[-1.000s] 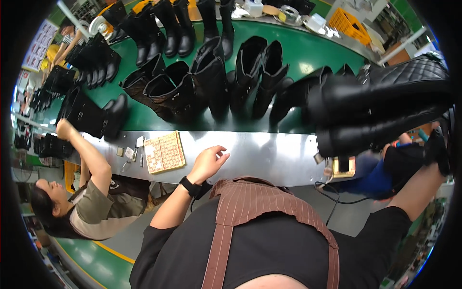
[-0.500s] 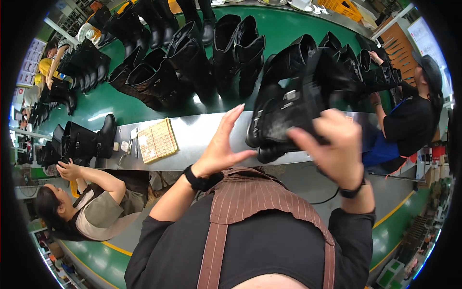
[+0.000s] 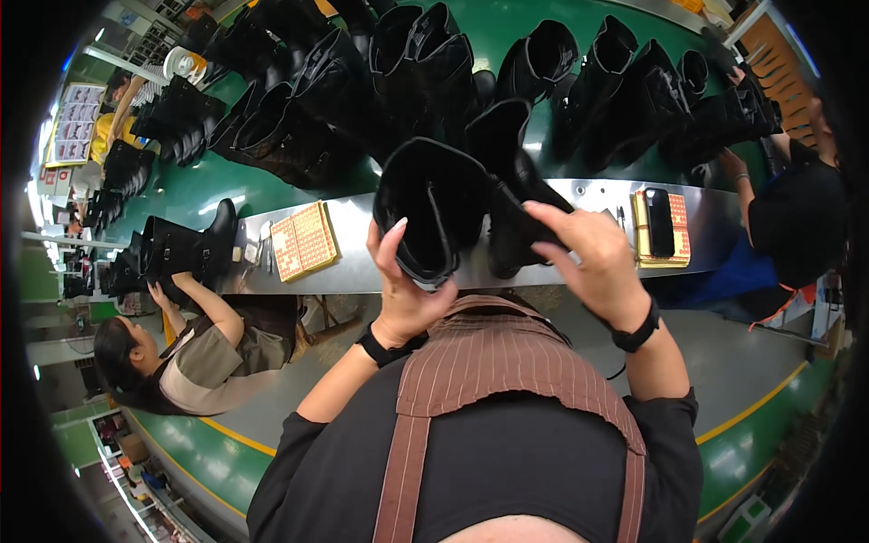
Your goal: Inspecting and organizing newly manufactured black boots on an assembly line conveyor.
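Two tall black boots stand in front of me at the metal table edge. My left hand [image 3: 405,291] is closed on the top rim of the left boot [image 3: 466,208], fingers along its side and thumb near the front. The open shaft faces up toward me. Beside it is the right boot [image 3: 513,233], and my right hand [image 3: 593,262] grips its near edge between thumb and fingers. The lower part of the left boot is hidden beneath its shaft.
Rows of black boots [image 3: 606,81] stand on the green table [image 3: 353,195]. A patterned paper pad [image 3: 303,242] lies left; a phone [image 3: 659,222] rests on another pad [image 3: 679,249] at right. Co-workers sit at left [image 3: 208,357] and right [image 3: 797,204].
The boots, held sideways and blurred earlier, now stand with openings toward me. My left hand went from free and spread to holding one. The phone and right pad have come into view.
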`<state>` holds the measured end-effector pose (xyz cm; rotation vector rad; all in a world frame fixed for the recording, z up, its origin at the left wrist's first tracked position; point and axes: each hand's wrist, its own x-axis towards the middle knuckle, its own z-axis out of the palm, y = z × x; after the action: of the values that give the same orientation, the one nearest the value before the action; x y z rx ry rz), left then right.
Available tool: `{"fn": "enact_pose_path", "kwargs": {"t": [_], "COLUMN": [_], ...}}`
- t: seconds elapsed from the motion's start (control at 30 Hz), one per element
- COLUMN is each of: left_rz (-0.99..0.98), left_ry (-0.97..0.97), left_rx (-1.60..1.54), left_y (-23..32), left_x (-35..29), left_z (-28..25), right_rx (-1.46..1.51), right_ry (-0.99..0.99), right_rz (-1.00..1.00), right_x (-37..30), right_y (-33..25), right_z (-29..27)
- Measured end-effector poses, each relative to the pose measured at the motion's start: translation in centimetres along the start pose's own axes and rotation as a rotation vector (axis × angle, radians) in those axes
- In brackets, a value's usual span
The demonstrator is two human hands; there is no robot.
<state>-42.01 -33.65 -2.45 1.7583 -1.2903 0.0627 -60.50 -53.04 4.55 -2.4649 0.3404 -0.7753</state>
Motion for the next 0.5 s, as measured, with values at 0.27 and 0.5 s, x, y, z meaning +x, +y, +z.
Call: {"fn": "enact_pose_path", "kwargs": {"t": [0.27,0.5], "left_rz": [-0.1,-0.206], "left_ry": [-0.08,0.279], "left_rx": [0.137,0.101], "left_y": [2.3,2.4], "left_x": [0.5,1.3], "left_z": [-3.1,-3.0], "right_rx": [-0.061,-0.189], "right_ry": [0.082,0.286], "right_rz": [0.037,0.023], "right_x": [-2.7,-5.9], "right_y": [2.3,3.6], "right_z": [-4.1,-5.1]}}
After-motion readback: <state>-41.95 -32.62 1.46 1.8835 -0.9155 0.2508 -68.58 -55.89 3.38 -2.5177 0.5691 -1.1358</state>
